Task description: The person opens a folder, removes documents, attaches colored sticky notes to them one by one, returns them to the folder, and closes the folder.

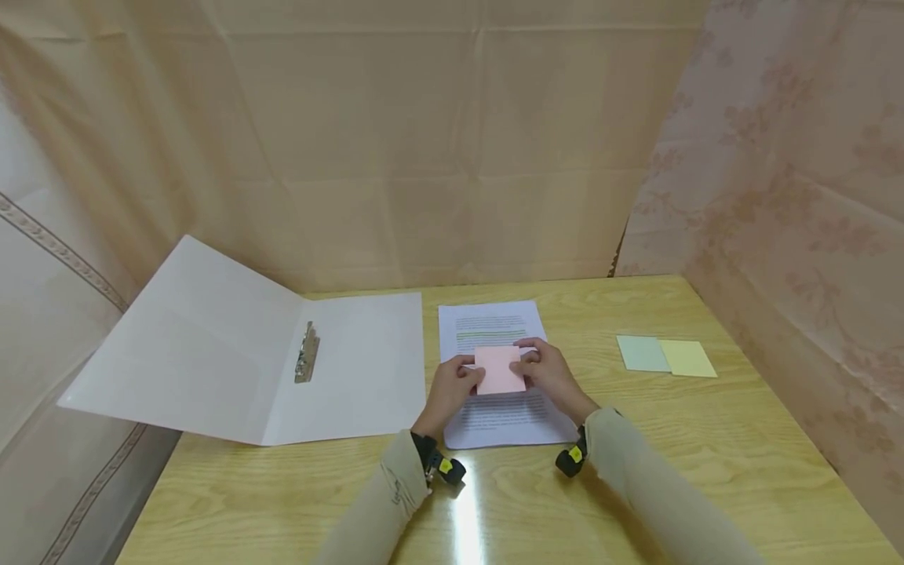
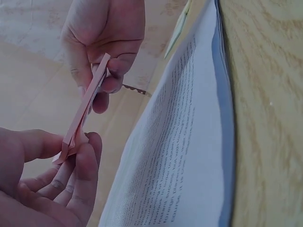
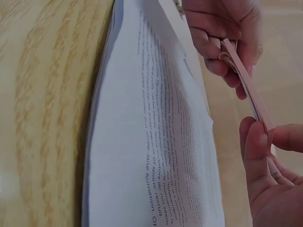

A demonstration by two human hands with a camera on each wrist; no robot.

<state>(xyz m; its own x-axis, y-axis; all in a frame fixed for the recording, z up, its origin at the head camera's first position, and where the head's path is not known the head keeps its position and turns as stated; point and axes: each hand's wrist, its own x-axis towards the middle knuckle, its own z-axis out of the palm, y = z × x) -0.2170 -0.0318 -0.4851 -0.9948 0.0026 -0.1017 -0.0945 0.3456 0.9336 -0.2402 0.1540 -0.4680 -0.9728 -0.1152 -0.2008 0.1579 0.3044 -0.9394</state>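
Both hands hold a pink sticky note pad (image 1: 500,369) above a stack of printed sheets (image 1: 512,428). My left hand (image 1: 450,392) pinches the pad's left edge, thumb on its face and fingers behind. On the opposite edge, my right hand (image 1: 553,379) pinches it in the same way. Seen edge-on in the left wrist view, the pad (image 2: 88,106) has some leaves parted near the left fingers. The sheets carry lines of text, and a green-yellow highlighted band crosses the upper part in the head view.
Left of the sheets lies an open white folder (image 1: 370,369) with a metal clip (image 1: 307,353); its cover slants up to the left. A pale green pad (image 1: 641,353) and a yellow pad (image 1: 688,359) lie at the right on the wooden table (image 1: 741,455). Curtains hang behind and beside it.
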